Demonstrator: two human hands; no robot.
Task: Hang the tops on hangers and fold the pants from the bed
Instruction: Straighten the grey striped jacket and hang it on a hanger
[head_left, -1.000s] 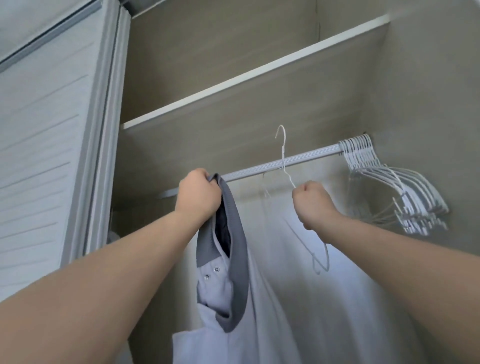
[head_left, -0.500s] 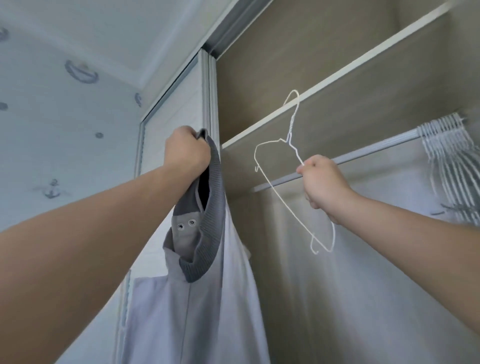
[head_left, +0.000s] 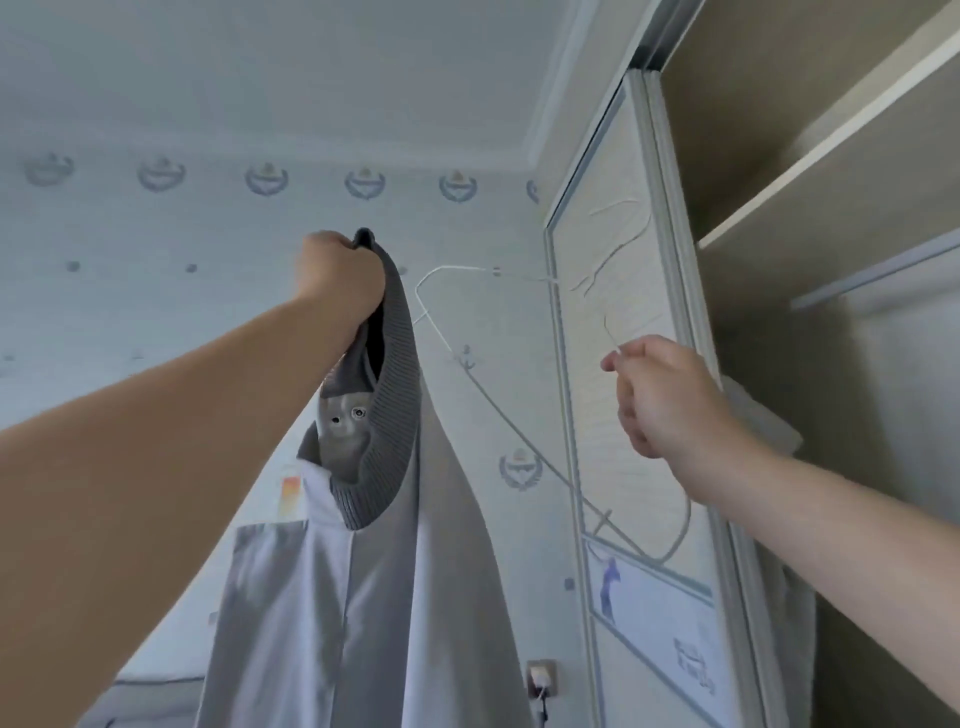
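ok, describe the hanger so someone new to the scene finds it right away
Start at the pale sliding wardrobe door right of centre. Before it, the right hand pinches the hanger, which reaches left toward the grey-collared top in the left hand. It is bare white wire, the only thin outline between the hands.

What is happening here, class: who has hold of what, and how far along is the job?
A person is getting a top onto a hanger. The left hand grips the pale top by its grey ribbed collar and holds it up. The right hand pinches a white wire hanger, whose near end is close beside the collar. The top does not appear to be on it yet. The open wardrobe with its rail is to the right.
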